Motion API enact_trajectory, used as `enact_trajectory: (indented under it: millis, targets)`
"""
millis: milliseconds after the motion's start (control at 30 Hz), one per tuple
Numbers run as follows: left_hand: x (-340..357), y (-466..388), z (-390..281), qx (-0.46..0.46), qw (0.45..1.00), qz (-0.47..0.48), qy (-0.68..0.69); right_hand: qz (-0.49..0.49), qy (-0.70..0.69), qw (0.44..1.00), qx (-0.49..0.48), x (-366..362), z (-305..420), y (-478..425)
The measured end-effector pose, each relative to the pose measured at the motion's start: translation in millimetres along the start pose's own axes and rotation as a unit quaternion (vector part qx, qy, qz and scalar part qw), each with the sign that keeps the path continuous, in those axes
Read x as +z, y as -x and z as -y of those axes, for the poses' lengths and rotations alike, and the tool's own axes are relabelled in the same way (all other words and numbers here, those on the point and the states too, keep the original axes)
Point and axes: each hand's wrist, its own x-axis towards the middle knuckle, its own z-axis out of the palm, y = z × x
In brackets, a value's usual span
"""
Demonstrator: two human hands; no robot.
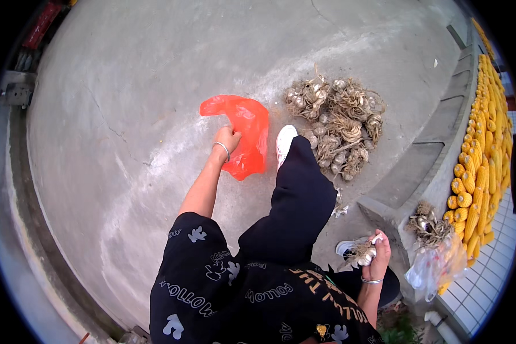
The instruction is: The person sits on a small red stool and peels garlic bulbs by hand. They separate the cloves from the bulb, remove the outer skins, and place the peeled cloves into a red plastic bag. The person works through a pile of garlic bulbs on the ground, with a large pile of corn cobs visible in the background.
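Note:
My left hand (pixel 228 139), with a silver bangle at the wrist, is closed on the edge of a thin red plastic bag (pixel 251 135) that hangs or lies over the concrete. At the lower right, my right hand (pixel 377 254) holds garlic bulbs (pixel 365 256) with roots and dry stalks, one white piece between the fingertips. A heap of dried garlic bundles (pixel 344 124), their stalks knotted and twisted, lies on the ground beyond my white shoe (pixel 286 137).
A low concrete ledge (pixel 380 215) runs along the right. On it lie another garlic bundle (pixel 430 225), clear plastic bags (pixel 436 266) and many yellow corn cobs (pixel 477 185) on white tiles. Garlic skins (pixel 339 208) lie beside my knee. A pipe (pixel 443 329) stands at the lower right.

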Motion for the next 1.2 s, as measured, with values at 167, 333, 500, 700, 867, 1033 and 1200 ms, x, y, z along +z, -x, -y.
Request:
enact_trajectory:
  millis: [167, 333, 500, 700, 867, 1033, 1200]
  targets:
    - [-32, 30, -28, 0.08, 0.989, 0.056, -0.109, 0.005, 0.0, 1.0, 0.01, -6, -15, 5]
    - [31, 11, 34, -0.02, 0.999, 0.028, 0.014, 0.025, 0.005, 1.0, -0.011, 0, -5, 7]
    - [34, 26, 27, 0.032, 0.991, -0.016, -0.13, -0.002, -0.001, 1.0, -0.017, -14, -3, 13]
    - [23, 84, -27, 0.102, 0.975, -0.01, -0.197, 0.005, -0.012, 0.999, -0.029, -19, -4, 19]
    - [48, 84, -28, 0.133, 0.967, 0.016, -0.215, 0.007, -0.016, 0.999, -0.034, -23, 1, 27]
    - [92, 58, 7, 0.088, 0.956, 0.094, -0.262, 0.008, -0.015, 0.999, -0.039, -30, 1, 25]
    - [136, 62, -21, 0.176, 0.928, 0.2, -0.261, 0.007, -0.012, 0.999, -0.033, -31, 1, 26]
